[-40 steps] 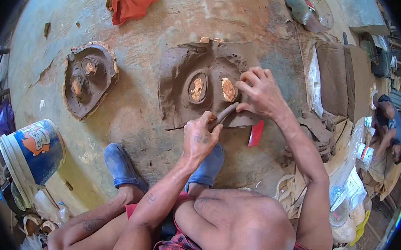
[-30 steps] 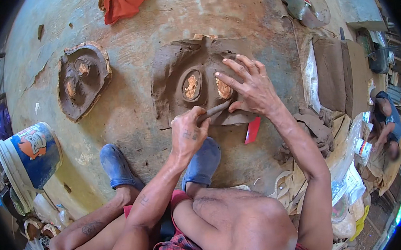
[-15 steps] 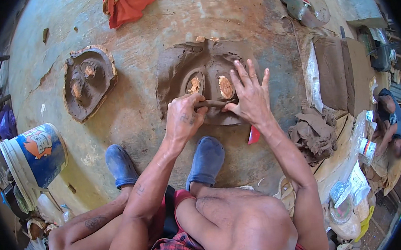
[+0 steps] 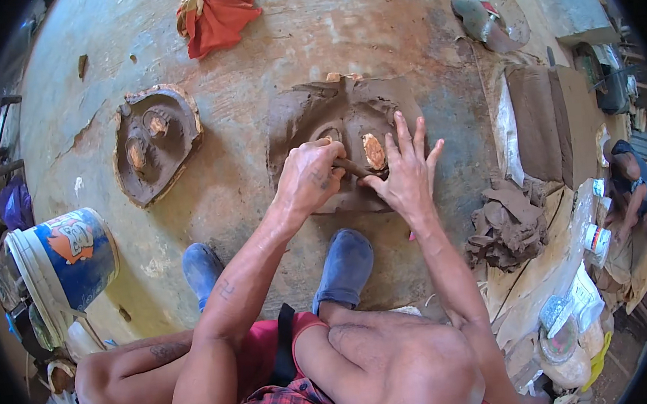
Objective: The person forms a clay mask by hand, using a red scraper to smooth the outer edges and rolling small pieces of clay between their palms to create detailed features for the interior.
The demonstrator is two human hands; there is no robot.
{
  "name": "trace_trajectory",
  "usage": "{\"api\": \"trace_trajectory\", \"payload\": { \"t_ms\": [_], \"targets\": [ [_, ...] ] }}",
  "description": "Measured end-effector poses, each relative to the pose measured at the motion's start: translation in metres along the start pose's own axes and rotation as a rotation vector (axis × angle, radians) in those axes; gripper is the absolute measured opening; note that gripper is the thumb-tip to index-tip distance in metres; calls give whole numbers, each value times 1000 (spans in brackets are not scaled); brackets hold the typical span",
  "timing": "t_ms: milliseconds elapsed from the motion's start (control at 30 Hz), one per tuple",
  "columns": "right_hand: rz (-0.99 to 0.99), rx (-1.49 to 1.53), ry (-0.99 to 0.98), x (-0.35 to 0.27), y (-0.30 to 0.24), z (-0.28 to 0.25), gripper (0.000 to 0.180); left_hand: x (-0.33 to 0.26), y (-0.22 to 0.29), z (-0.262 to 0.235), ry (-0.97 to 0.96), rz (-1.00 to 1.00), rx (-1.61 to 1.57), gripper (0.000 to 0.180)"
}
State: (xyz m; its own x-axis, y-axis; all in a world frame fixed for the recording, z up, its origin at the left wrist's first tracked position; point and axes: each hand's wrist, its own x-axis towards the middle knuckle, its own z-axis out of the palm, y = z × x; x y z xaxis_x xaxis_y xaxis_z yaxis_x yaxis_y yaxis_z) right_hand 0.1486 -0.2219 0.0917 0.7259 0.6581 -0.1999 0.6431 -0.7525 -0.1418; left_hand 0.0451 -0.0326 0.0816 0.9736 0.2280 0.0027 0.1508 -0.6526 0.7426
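Note:
In front of me lies a slab of wet brown clay [image 4: 298, 110], pressed over a mould, with two oval openings where pale orange material [image 4: 374, 152] shows. My left hand [image 4: 311, 177] is closed round one end of a thin brown clay coil [image 4: 354, 168], which slants down to the right across the slab's lower middle. The coil's far end meets the thumb of my right hand [image 4: 409, 172]. That hand's other fingers stretch out along the slab's right side. My left hand partly covers the left oval opening.
A smaller clay-lined mould [image 4: 185, 148] lies to the left. At right are a heap of clay scraps [image 4: 511, 226] and a clay block [image 4: 537, 119]. A white-and-blue bucket [image 4: 79, 253] stands left; a red cloth [image 4: 222, 21] lies at the back. Another person [image 4: 633, 184] sits far right.
My left hand has shifted slightly right and turned, so the clay coil now slants instead of lying level. My right fingers remain spread. The whole view has moved a little.

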Motion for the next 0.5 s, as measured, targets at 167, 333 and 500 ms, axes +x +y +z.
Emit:
{"api": "trace_trajectory", "payload": {
  "t_ms": [167,333,500],
  "targets": [
    [48,22,58,-6,-5,6,97,21,-5,-4,-121,58,38,23],
    [77,-10,25,3,-13,7,96,35,-17,-6,-140,104,35,23],
    [111,6,82,0,-19,9,101,46,-21,-5,-194,114,90,25]
  ]
}}
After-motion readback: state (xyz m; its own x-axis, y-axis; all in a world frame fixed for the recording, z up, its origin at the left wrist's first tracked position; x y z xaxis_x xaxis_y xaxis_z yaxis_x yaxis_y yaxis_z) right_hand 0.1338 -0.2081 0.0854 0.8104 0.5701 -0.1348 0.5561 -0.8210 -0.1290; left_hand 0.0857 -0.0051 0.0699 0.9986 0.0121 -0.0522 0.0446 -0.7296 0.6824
